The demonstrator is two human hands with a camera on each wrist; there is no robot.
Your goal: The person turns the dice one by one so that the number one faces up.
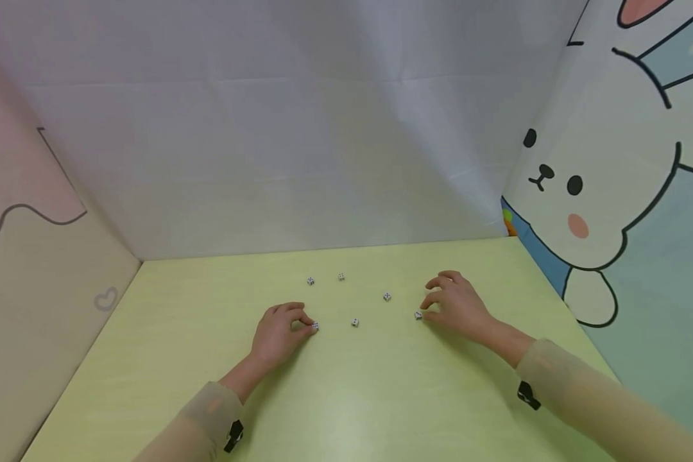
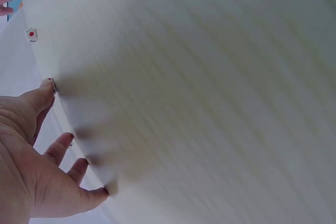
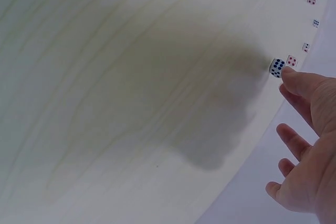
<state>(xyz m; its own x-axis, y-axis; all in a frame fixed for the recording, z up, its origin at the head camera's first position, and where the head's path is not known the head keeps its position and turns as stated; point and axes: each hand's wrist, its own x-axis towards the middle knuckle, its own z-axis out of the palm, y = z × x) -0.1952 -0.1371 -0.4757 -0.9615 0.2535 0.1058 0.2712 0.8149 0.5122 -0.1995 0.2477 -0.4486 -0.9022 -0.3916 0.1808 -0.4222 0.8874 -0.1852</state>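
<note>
In the head view my left hand (image 1: 280, 335) is low over the table, thumb and forefinger pinching a small white die (image 1: 316, 326). The left wrist view shows the thumb against that die (image 2: 52, 85), with the other fingers spread at the tabletop. Over on the right, my right hand (image 1: 459, 307) has its thumb and forefinger at another white die (image 1: 418, 315), seemingly pinching it. Dark dots show on this die (image 3: 277, 67) in the right wrist view, right at the thumb tip. Between the hands lies a loose die (image 1: 355, 323).
Farther back on the pale yellow table (image 1: 346, 391) are more dice: one die (image 1: 387, 296) near the right hand, another die (image 1: 341, 276), and a third die (image 1: 310, 281). A white sheet (image 1: 277, 160) rises behind, with a printed rabbit panel (image 1: 612, 192) on the right.
</note>
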